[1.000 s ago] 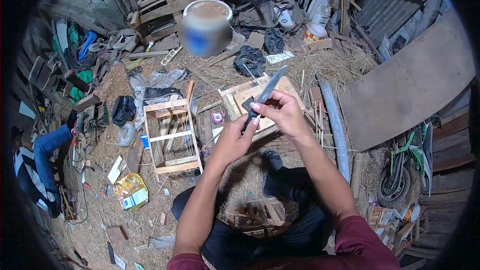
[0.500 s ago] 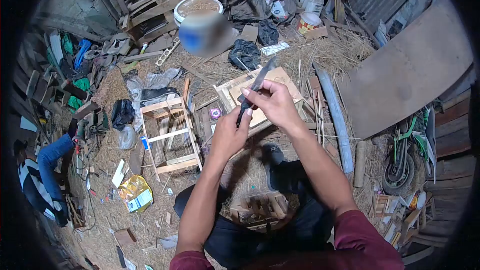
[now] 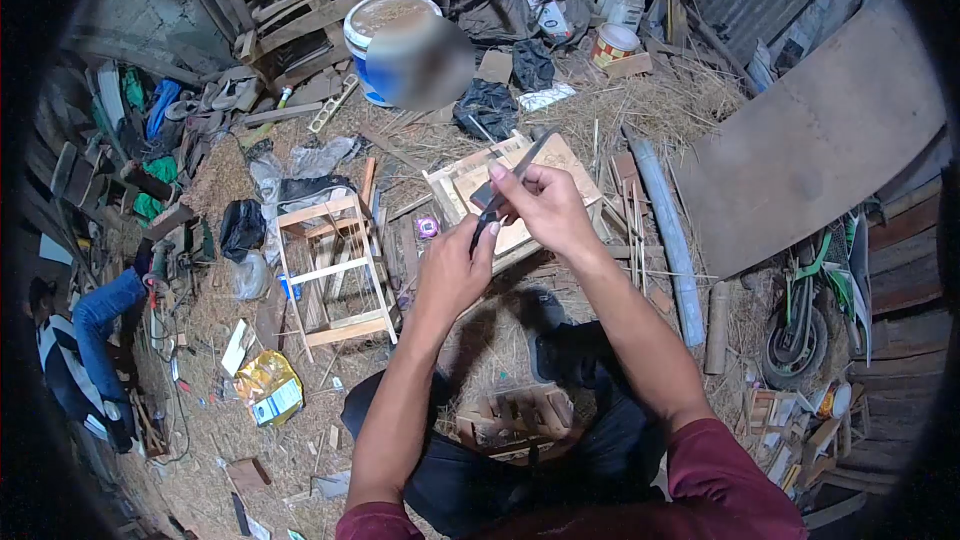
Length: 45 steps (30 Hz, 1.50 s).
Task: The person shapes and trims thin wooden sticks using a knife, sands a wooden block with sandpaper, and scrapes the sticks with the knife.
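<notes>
In front of me, at the middle of the head view, I hold a knife (image 3: 538, 146) with a dark blade and a black handle. My left hand (image 3: 455, 265) is wrapped around the handle. My right hand (image 3: 552, 212) is closed at the blade near the handle, its thumb raised along one side. The blade points up and to the right. Beneath the hands lies a pale wooden box-like piece (image 3: 572, 166), partly covered by them. A slatted wooden frame (image 3: 345, 328) stands to the left, and a small pink and white round item (image 3: 428, 228) sits between the two.
Straw and wood scraps cover the floor. A white and blue bucket (image 3: 365, 60) stands at the back, near black plastic bags (image 3: 487, 108). On the right are a long grey post (image 3: 665, 230), a large leaning board (image 3: 815, 140) and a green motorbike (image 3: 815, 290). A yellow bag (image 3: 270, 385) lies left.
My right thumb has lifted a little and the fingers have shifted on the blade. The knife has turned slightly, its tip leaning further right. My left hand stays on the handle.
</notes>
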Motion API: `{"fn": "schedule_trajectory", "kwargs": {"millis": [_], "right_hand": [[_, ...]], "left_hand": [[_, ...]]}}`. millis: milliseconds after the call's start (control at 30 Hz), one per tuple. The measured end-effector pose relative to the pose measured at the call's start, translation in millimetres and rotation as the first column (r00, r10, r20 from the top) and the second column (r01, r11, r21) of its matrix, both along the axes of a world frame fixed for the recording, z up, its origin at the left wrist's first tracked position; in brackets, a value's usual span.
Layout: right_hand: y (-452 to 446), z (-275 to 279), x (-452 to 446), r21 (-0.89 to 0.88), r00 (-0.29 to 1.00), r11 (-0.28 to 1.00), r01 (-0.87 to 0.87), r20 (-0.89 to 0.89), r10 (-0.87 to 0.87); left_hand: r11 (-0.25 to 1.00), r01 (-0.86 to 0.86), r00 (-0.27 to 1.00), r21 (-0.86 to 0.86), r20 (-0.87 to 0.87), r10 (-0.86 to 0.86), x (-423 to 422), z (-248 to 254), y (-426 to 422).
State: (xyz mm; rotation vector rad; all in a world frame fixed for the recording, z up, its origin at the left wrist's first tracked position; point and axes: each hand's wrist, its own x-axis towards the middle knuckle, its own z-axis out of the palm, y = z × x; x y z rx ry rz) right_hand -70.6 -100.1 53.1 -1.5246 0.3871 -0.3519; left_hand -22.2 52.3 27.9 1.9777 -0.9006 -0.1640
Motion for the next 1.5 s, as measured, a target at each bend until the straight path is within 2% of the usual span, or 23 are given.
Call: {"fn": "schedule_trajectory", "kwargs": {"millis": [100, 567, 667, 700, 733, 800, 833, 900, 1000, 1100, 1200, 1333, 1433, 1500], "right_hand": [[-2.0, -6.9, 2.2, 0.073, 0.999, 0.997, -0.013, 0.041, 0.01], [-11.3, -10.7, 1.2, 0.083, 0.999, 0.996, 0.025, -0.042, -0.022], [-15.2, -1.3, -2.8, -0.038, 0.997, 0.998, 0.051, -0.059, -0.053], [-17.1, 3.7, -4.4, -0.091, 0.996, 0.994, 0.067, -0.058, -0.072], [-23.4, 7.1, -5.2, -0.088, 0.988, 0.989, 0.119, -0.091, -0.127], [-42.7, 0.2, -4.4, 0.006, 0.966, 0.972, 0.235, -0.116, -0.233], [-57.0, -10.6, -5.3, -0.169, 0.965, 0.966, 0.197, -0.142, -0.222], [-84.9, -44.1, -7.1, -0.495, 0.957, 0.864, 0.094, -0.193, -0.215], [-98.2, -93.3, -4.9, -0.692, 0.849, 0.707, -0.147, -0.455, -0.269], [-113.2, -167.4, -14.3, -0.772, 0.794, 0.557, -0.308, -0.53, -0.297], [-98.7, -193.4, -25.4, -0.784, 0.724, 0.581, -0.218, -0.529, -0.443], [-103.5, -219.4, -21.2, -0.72, 0.7, 0.654, -0.23, -0.589, -0.403], [-107.2, -225.8, -16.5, -0.719, 0.691, 0.638, -0.275, -0.609, -0.388], [-104.5, -226.9, -8.6, -0.728, 0.719, 0.644, -0.235, -0.576, -0.389]], "left_hand": [[1.0, -0.013, 1.0, 0.013, 0.007, 0.012, 0.7, 1.1, -0.4], [0.998, 0.036, 0.999, 0.056, -0.031, -0.034, 4.9, 3.8, -2.7], [1.0, 0.016, 0.996, 0.011, -0.086, -0.015, 5.8, 3.4, -0.4], [1.0, -0.02, 0.977, 0.02, -0.21, 0.024, 7.0, 5.7, 0.9], [0.995, -0.073, 0.981, -0.074, -0.185, 0.058, 8.4, 0.6, 0.9], [0.986, -0.149, 0.929, -0.077, -0.353, 0.113, 19.7, -8.4, 5.4], [0.977, -0.173, 0.901, -0.127, -0.422, 0.104, 26.2, -16.1, 8.1], [0.948, -0.227, 0.833, -0.223, -0.549, 0.071, 36.9, -29.3, 11.4], [0.925, -0.307, 0.668, -0.223, -0.743, 0.043, 39.5, -30.5, 14.5], [0.93, -0.307, 0.58, -0.201, -0.814, 0.015, 43.3, -38.1, 16.9], [0.902, -0.361, 0.523, -0.238, -0.852, -0.016, 46.4, -52.8, 15.7], [0.886, -0.373, 0.498, -0.274, -0.865, -0.058, 49.1, -55.3, 13.5], [0.894, -0.358, 0.496, -0.269, -0.866, -0.062, 48.2, -55.2, 10.9], [0.89, -0.368, 0.5, -0.268, -0.864, -0.054, 48.0, -54.9, 8.3]]}}
